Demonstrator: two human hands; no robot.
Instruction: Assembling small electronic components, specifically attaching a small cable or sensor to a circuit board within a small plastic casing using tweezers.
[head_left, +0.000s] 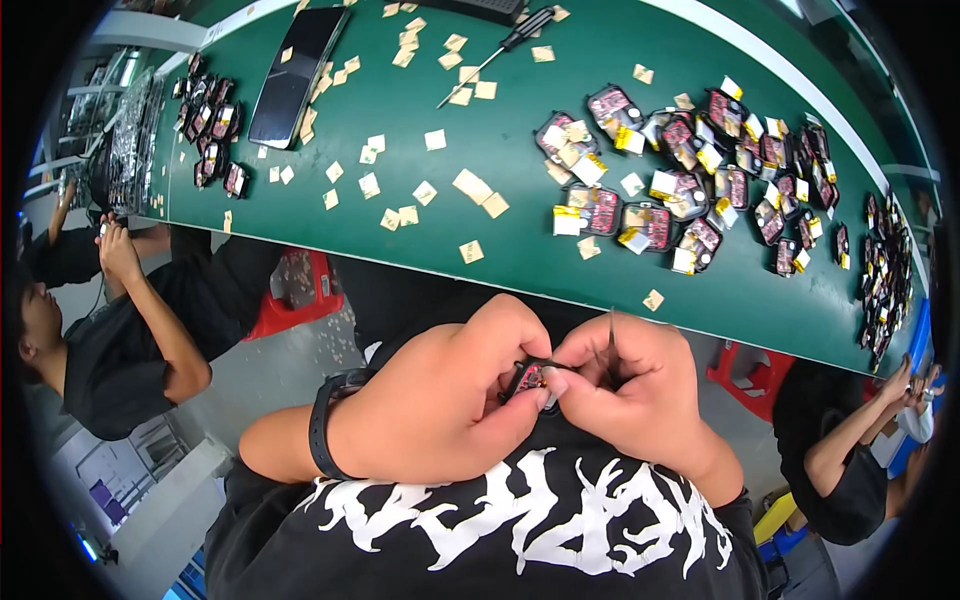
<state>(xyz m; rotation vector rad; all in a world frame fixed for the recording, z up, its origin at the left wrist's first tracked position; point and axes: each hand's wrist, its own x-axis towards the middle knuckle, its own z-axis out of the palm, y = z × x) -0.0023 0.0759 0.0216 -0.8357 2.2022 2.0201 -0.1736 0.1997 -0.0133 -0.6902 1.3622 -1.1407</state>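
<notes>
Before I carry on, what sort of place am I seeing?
Most likely an electronics assembly workshop: a long green workbench carries small black devices showing red interiors, plus a screwdriver, and other people in black are beside it.

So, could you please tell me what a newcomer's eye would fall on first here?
Probably the left hand and right hand at lower middle, meeting at a small black device with a reddish inside. Next might come the crowd of similar devices with white-and-yellow pieces on the right half of the green table, then the large dark phone-like slab at upper left.
</notes>
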